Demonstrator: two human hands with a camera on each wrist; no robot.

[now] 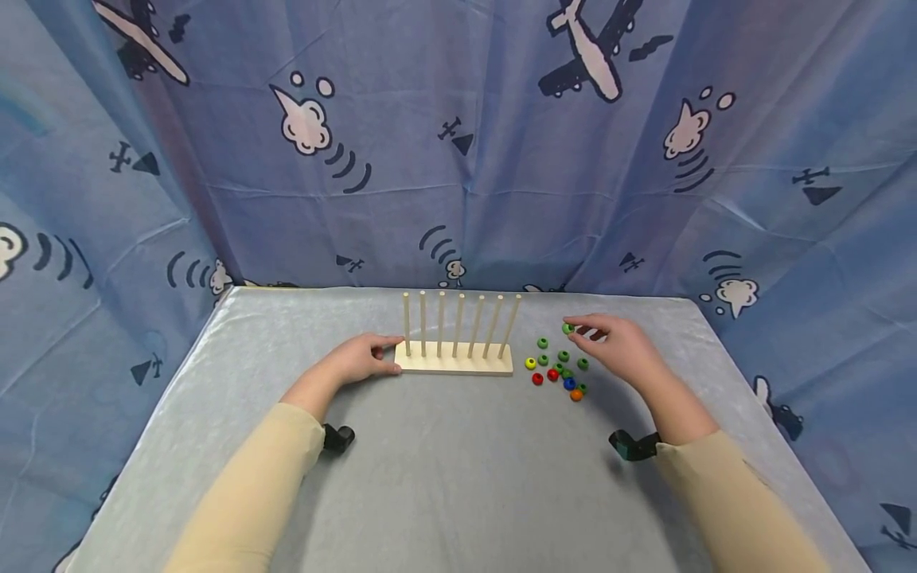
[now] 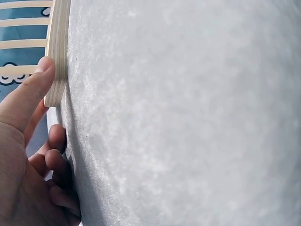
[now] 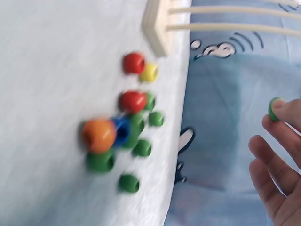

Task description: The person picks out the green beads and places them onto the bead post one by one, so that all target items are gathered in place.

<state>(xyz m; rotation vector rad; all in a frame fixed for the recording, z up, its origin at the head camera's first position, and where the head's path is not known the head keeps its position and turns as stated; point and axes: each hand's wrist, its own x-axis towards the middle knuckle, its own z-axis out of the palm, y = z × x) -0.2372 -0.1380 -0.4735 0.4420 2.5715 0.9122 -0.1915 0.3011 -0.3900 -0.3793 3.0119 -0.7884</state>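
A pale wooden peg rack (image 1: 454, 364) stands on the table, a row of upright dowels rising from its base. My left hand (image 1: 360, 358) grips the left end of that base. In the left wrist view the thumb (image 2: 43, 70) lies along the base's edge, and the other fingers curl beside it. My right hand (image 1: 619, 346) is raised above the loose beads, with a green bead (image 3: 274, 109) pinched between thumb and forefinger. Below it lie several green beads (image 1: 563, 356), two red beads (image 1: 537, 379), a yellow bead (image 1: 530, 363), a blue bead (image 1: 569, 383) and an orange bead (image 1: 576, 395).
A grey-white cloth covers the table (image 1: 444, 477). Behind it and at both sides hangs a blue curtain (image 1: 401, 159) printed with planes and clouds. Dark wrist mounts (image 1: 634, 446) stick out from both sleeves.
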